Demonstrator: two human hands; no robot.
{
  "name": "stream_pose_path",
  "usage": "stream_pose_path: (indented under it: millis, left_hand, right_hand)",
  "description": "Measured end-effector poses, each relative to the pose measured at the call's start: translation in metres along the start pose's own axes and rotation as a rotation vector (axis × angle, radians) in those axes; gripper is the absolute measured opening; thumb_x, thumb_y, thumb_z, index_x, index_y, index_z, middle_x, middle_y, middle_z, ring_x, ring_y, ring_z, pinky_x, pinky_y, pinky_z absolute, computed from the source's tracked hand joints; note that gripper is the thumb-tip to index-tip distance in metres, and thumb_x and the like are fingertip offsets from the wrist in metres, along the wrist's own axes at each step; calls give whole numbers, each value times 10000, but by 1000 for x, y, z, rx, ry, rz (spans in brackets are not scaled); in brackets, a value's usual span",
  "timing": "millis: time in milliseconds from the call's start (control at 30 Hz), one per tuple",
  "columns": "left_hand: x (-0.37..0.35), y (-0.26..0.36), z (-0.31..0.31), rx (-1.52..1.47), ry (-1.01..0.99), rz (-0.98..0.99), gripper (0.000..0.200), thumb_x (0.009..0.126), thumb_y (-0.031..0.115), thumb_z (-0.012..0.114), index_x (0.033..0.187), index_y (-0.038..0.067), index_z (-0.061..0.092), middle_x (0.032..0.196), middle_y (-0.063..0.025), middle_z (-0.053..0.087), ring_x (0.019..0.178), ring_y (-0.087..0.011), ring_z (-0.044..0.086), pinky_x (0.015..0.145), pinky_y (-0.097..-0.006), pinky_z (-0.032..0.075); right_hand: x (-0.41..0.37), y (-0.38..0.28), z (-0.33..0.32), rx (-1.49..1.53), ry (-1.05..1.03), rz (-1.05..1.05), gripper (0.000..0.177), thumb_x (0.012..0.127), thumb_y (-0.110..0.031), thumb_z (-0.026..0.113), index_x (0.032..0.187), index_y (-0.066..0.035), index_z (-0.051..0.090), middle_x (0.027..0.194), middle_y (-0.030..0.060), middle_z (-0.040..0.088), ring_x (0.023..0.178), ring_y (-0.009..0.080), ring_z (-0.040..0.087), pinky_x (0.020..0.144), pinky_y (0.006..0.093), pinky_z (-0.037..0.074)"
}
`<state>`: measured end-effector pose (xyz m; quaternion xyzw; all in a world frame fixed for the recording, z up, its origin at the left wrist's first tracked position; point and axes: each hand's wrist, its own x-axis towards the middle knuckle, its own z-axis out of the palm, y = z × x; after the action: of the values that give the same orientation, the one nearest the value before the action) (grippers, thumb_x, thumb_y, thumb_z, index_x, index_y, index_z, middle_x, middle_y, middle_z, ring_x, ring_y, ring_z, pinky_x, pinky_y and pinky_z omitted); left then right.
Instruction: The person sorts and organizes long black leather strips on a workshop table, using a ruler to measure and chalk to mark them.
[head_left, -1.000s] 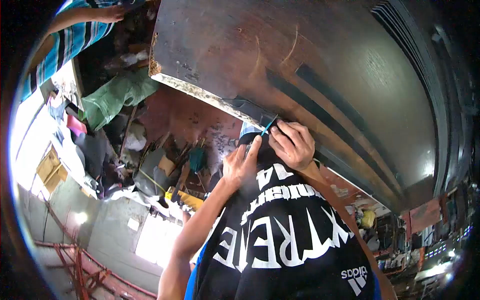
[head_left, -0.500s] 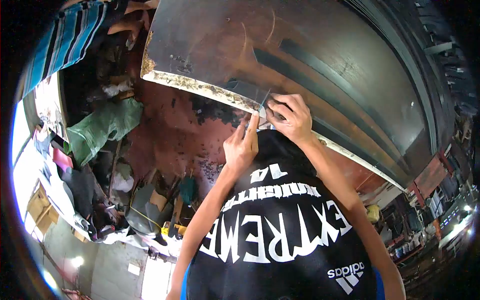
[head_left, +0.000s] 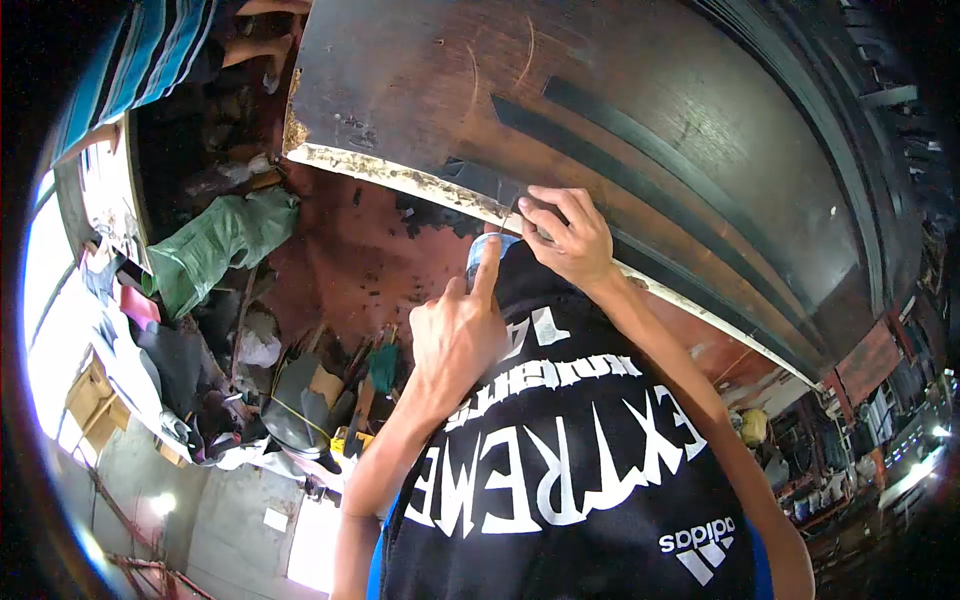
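The right hand [head_left: 572, 235] is at the pale, chipped edge [head_left: 380, 173] of a dark brown worktop [head_left: 400, 100], its fingers bent and closed in a pinch on the near end of a short black strip [head_left: 478, 180]. That strip lies along the worktop's edge, reaching out to the left of the right hand's fingertips and slightly beyond them. A thin, narrow tool [head_left: 505, 221] stands between the two hands, beside the right fingertips; it is too small and blurred to tell its kind.

The left hand [head_left: 458, 330] is lower and to the left of the right hand, back toward the wearer's body. Its index finger is stretched out toward the worktop's edge and the other fingers are curled in; whether they grip anything cannot be told. Light blue cloth [head_left: 487, 250] shows just beside that index fingertip, next to the hem of the black shirt [head_left: 560, 480] with white lettering.

Beyond the right hand and to its right, two long black strips [head_left: 600, 152] lie slantwise on the worktop, side by side and apart from the fingers. Another long dark strip [head_left: 690, 283] runs along the near edge, to the right of the same hand. Well to the left of the left hand is a crumpled green sack [head_left: 222, 245], and past it, a person in a blue striped garment [head_left: 140, 60].
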<state>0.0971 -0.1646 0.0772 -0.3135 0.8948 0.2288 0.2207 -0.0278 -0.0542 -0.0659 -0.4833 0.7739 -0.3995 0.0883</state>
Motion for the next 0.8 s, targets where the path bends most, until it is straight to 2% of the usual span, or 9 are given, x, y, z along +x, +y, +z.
stream_pose_path:
  millis: [233, 467, 567, 633, 800]
  left_hand:
    - [4, 3, -6, 27, -38, 14, 628, 818, 77, 642, 1427, 173, 523, 654, -139, 612, 504, -305, 627, 460, -430, 517]
    - [15, 8, -17, 40, -96, -10, 625, 819, 90, 639, 1429, 165, 523, 673, -159, 629, 523, -308, 644, 466, -430, 521]
    - [18, 16, -22, 63, -195, -55, 637, 820, 94, 634, 1441, 161, 508, 692, -170, 644, 527, -316, 647, 473, -437, 523]
    - [18, 18, -20, 91, -207, -65, 655, 821, 96, 628, 1457, 160, 483, 696, -171, 649, 527, -325, 647, 477, -443, 522]
    - [29, 21, -27, 57, -264, -102, 679, 822, 98, 630, 1474, 165, 454, 699, -182, 638, 514, -332, 636, 469, -449, 516]
  right_hand:
    - [-1, 1, -1, 32, -34, 14, 294, 741, -92, 787, 1025, -98, 713, 1097, 53, 659, 930, 234, 643, 786, 329, 554]
    - [1, 2, -4, 64, -73, 26, 304, 734, -108, 787, 1029, -92, 718, 1112, 51, 667, 939, 230, 644, 799, 330, 555]
    - [1, 0, -5, 88, -81, 52, 302, 699, -66, 813, 986, -80, 722, 1106, 52, 675, 898, 252, 639, 759, 334, 552]
    - [1, 2, -6, 47, -120, 46, 280, 741, -122, 783, 1015, -102, 725, 1123, 38, 675, 928, 222, 647, 805, 324, 556]
    - [3, 3, -6, 69, -131, 56, 260, 760, -127, 774, 1014, -97, 727, 1119, 43, 678, 917, 219, 644, 802, 316, 555]
